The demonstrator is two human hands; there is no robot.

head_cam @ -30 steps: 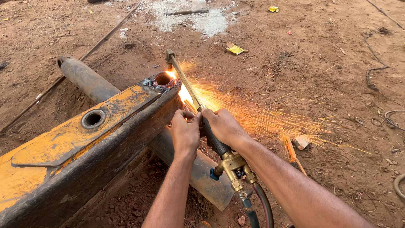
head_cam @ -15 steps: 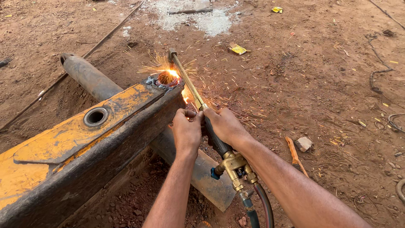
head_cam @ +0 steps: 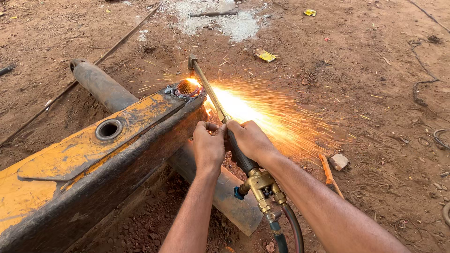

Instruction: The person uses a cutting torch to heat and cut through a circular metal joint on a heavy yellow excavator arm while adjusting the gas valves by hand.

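A gas cutting torch (head_cam: 212,96) with brass valves and two hoses runs from my hands to its bent tip over the far end of a worn yellow steel beam (head_cam: 89,154). My right hand (head_cam: 251,140) grips the black handle of the torch. My left hand (head_cam: 208,146) is closed around the torch tubes just ahead of it. The tip burns at a glowing hole (head_cam: 188,86) in the beam's end. A wide fan of orange sparks (head_cam: 267,117) sprays to the right over the dirt.
A grey steel cylinder (head_cam: 101,86) lies under and behind the beam on reddish dirt. A small stone (head_cam: 338,161) and an orange stick (head_cam: 328,173) lie right of my arm. Yellow scraps (head_cam: 266,55), a thin rod (head_cam: 84,77) and wire loops (head_cam: 440,138) lie around.
The spray of sparks has grown much larger and now fans out to the right. My hands and the torch have hardly moved.
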